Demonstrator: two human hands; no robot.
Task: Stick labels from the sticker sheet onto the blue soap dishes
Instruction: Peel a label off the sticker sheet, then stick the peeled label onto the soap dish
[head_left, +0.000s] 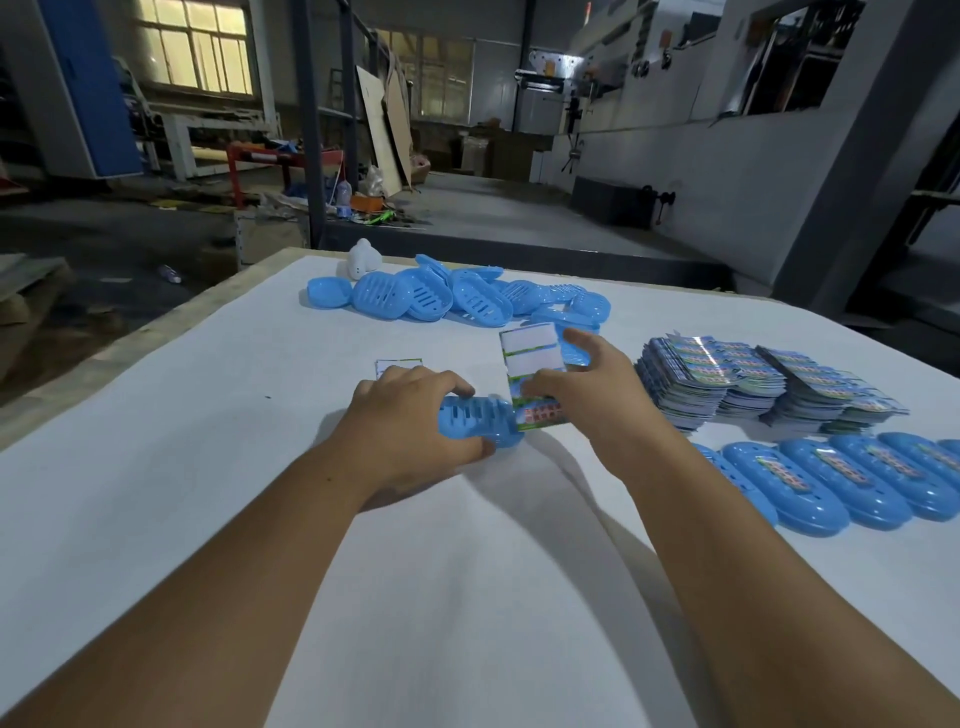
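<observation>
Soap dish (480, 422): blue, oval, slotted, gripped by left hand (410, 415).
Sticker sheet (532, 382): mostly peeled white, upright beside dish, pinched by right hand (587, 387).

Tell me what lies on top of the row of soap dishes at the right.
Each soap dish in the row carries a colourful label stuck along its top. The print is too blurred to read, and the row runs past the frame edge.

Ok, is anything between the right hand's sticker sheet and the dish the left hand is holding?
Nothing visible. The left hand grips the soap dish on the table, and the sticker sheet in the right hand already meets the dish's right end, with no object between them.
</observation>
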